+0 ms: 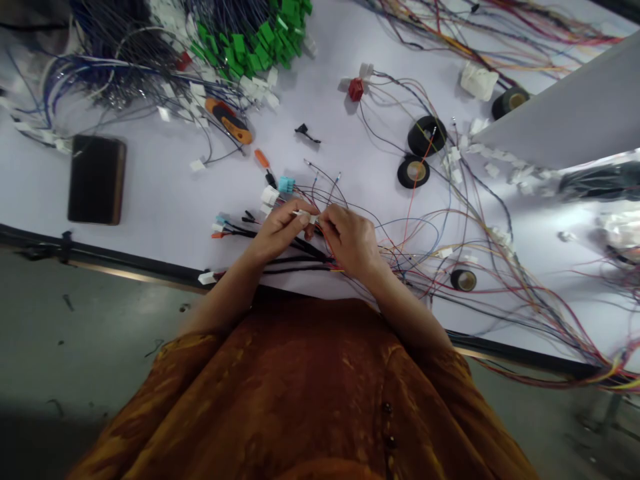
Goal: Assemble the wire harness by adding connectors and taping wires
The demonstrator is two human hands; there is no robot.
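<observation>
1. White plastic connector (306, 215), small, pinched between both hands just above the near edge of the pale lilac worktop (165, 200), centre of view.
2. Left hand (277, 233) fingers closed on the connector's left end; thumb and forefinger tips on it.
3. Right hand (351, 241) closed on thin coloured wires (334, 185) at the connector's right side; hands nearly touching each other.
4. Black sheathed cable bundle (280, 257) runs under both hands, with small orange and teal plugs at its left end.
5. Teal connector block (286, 184) and white connector block (269, 195) lie just beyond the left hand.
6. Loose multicolour wire harness (500, 267) spreads right of the hands across the worktop.
7. Three black tape rolls: two far right of centre (427, 135), (413, 171), one near right (463, 279).
8. Orange-handled tool (230, 120) lies far left of centre, near a heap of green plastic connectors (260, 47).
9. Dark brown rectangular case (97, 179) flat at left.
10. Red connector (355, 89) far centre.
11. Person's rust-orange sleeves (300, 400) fill the near view.
</observation>
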